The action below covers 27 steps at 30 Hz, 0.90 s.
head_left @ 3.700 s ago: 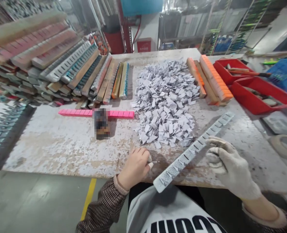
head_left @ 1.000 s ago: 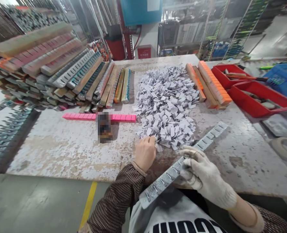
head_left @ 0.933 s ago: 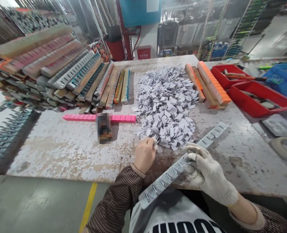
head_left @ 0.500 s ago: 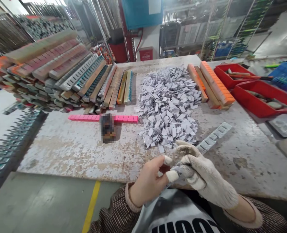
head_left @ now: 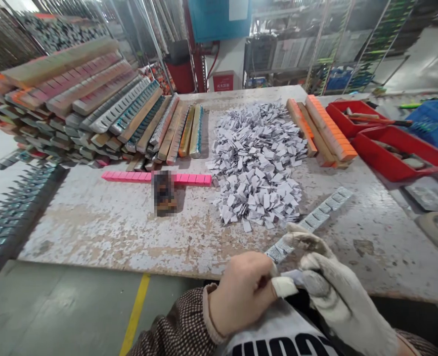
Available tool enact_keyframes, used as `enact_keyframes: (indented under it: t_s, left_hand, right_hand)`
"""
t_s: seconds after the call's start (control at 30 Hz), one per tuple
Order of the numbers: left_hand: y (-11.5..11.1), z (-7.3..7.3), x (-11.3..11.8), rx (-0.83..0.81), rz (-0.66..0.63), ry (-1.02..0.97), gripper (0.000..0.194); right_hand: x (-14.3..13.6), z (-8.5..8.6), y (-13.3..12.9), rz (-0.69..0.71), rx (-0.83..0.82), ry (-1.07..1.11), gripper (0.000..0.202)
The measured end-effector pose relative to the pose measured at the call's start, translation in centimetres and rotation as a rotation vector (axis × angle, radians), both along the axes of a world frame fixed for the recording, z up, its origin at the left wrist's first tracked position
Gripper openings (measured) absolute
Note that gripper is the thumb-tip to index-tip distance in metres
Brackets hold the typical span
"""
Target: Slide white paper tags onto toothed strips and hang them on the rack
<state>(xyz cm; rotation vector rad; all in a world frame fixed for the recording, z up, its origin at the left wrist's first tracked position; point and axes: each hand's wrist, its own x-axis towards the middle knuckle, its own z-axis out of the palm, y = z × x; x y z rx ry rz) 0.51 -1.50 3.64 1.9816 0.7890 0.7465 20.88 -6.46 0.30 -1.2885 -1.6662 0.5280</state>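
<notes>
Worn, chipped paint covers the tabletop [head_left: 111, 222], and a yellow line [head_left: 136, 311] crosses the grey floor [head_left: 74, 296] below its near edge. At its far left, slotted bars [head_left: 89, 109] are stacked in a large heap. Nearer the person, a pink bar [head_left: 193, 179] lies crosswise, partly hidden by a pixelated block [head_left: 165, 194]. Small white pieces [head_left: 259, 163] form a loose pile at the centre, with orange-faced bars [head_left: 330, 128] to its right and red trays [head_left: 404, 153] beyond those.

The person's hands meet close to the body, near the front edge. The left hand [head_left: 244, 291], bare with a white cover on the thumb, has its grip closed on a small pale piece [head_left: 292, 277]. The right hand [head_left: 348, 296] wears a whitish glove; its curled fingers meet the other end of that piece, but whether they pinch it cannot be told. A silvery notched strip [head_left: 326, 208] lies slantwise just in front of the pile, its middle hidden by the gloved fingers
</notes>
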Motion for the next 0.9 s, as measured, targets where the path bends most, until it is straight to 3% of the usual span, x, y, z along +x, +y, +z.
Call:
enact_keyframes:
  t_s: [0.1, 0.33, 0.43, 0.57, 0.6, 0.67, 0.77, 0.9]
  left_hand:
    - [0.0, -0.5, -0.1, 0.117, 0.130, 0.086, 0.036]
    - [-0.7, -0.6, -0.1, 0.098, -0.089, -0.005, 0.029]
    - [-0.5, -1.2, 0.0, 0.169, -0.051, 0.079, 0.030]
    - [0.3, -1.7, -0.9, 0.209, 0.016, 0.310, 0.040]
    - [0.4, -1.8, -1.2, 0.185, 0.018, 0.362, 0.050]
    - [0.6, -1.9, -1.8, 0.118, 0.006, 0.457, 0.060]
    - [0.5, -2.3, -2.2, 0.031, -0.036, 0.545, 0.059]
    - [0.4, -2.6, -1.9, -0.024, -0.060, 0.567, 0.053]
  right_hand:
    - [-0.6, -0.5, -0.2, -0.022, -0.066, 0.126, 0.025]
    - [-1.2, -0.7, 0.2, 0.113, -0.185, 0.241, 0.037]
    - [-0.4, -0.2, 0.6, 0.119, -0.194, 0.249, 0.038]
    - [2.8, -0.3, 2.4, -0.120, 0.097, -0.189, 0.026]
    - [3.7, -0.6, 2.9, -0.125, 0.144, -0.261, 0.015]
    - [4.8, -1.1, 3.8, -0.097, 0.229, -0.451, 0.013]
    - [4.9, -1.9, 4.7, -0.036, 0.277, -0.681, 0.010]
    - [3.9, -2.2, 5.5, 0.027, 0.238, -0.774, 0.011]
